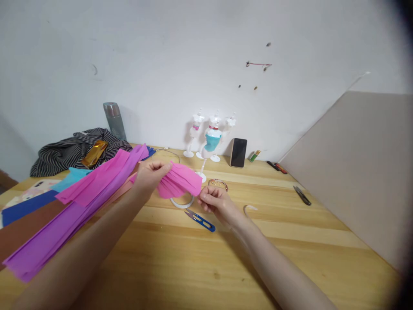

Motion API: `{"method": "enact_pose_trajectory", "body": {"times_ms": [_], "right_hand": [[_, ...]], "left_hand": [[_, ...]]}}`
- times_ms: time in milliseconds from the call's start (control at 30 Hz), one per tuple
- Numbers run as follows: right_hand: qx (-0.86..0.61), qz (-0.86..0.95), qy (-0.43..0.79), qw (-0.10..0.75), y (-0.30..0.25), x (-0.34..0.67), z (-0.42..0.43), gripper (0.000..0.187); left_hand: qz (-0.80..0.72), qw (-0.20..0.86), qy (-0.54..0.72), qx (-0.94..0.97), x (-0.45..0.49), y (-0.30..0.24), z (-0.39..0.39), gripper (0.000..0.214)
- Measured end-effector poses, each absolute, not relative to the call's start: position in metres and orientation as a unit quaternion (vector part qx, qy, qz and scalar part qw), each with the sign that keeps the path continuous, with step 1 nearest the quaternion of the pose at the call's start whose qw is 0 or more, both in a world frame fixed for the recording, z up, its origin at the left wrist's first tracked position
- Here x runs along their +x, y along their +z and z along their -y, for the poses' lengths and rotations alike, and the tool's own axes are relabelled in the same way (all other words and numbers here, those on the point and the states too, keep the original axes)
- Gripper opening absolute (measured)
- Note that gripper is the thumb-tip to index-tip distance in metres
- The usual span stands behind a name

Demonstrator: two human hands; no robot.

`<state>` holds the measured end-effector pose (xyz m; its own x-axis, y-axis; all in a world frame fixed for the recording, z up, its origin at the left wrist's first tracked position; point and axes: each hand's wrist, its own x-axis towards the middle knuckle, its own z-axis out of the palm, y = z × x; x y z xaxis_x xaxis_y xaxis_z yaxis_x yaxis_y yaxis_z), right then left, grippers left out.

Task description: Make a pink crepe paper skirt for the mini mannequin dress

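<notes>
My left hand (151, 173) is closed on one end of a pleated pink paper piece (180, 182), held above the wooden table (226, 258). My right hand (215, 201) pinches the paper's lower right corner with thumb and fingers together. Under the paper lies a white tape ring (182, 203). Blue thread snips (200, 220) lie on the table just below my right hand. A stack of long pink and purple paper sheets (80, 202) stretches left under my left forearm.
Three small white mannequin figures (209, 135), a phone (238, 152) and a grey bottle (114, 120) stand by the wall. Striped cloth (64, 153) lies back left. Black snips (302, 195) and a grey board (358, 172) are to the right.
</notes>
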<state>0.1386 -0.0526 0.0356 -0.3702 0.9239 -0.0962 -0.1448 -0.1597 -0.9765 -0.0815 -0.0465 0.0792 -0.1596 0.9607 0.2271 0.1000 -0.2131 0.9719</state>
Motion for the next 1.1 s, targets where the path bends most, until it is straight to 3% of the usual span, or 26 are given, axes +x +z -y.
{"method": "enact_pose_trajectory", "body": {"times_ms": [200,400,500,633,700,767,900,1100], "right_hand": [[-0.379,0.542,0.578,0.477,0.045,0.147,0.051,0.031],[-0.290,0.458,0.752,0.374,0.044,0.134,0.068,0.077],[-0.297,0.430,0.755,0.397,0.036,0.124,0.073,0.095],[-0.330,0.444,0.734,0.394,0.033,0.128,0.069,0.104],[-0.321,0.474,0.750,0.332,0.038,0.139,0.063,0.102],[-0.332,0.498,0.740,0.306,0.046,0.150,0.055,0.087],[-0.382,0.537,0.627,0.416,0.056,0.161,0.048,0.046],[-0.310,0.510,0.698,0.396,0.053,0.148,0.053,0.040]], "left_hand": [[-0.516,0.428,0.472,0.572,-0.078,0.090,0.054,0.033],[-0.532,0.401,0.478,0.572,-0.065,0.074,0.052,0.035],[-0.541,0.382,0.502,0.556,-0.067,0.069,0.049,0.035],[-0.540,0.409,0.501,0.538,-0.073,0.067,0.045,0.032],[-0.534,0.426,0.501,0.531,-0.076,0.067,0.044,0.032],[-0.522,0.443,0.496,0.534,-0.076,0.066,0.044,0.034],[-0.473,0.498,0.424,0.591,-0.068,0.064,0.051,0.036],[-0.422,0.474,0.357,0.685,-0.047,0.064,0.056,0.034]]}}
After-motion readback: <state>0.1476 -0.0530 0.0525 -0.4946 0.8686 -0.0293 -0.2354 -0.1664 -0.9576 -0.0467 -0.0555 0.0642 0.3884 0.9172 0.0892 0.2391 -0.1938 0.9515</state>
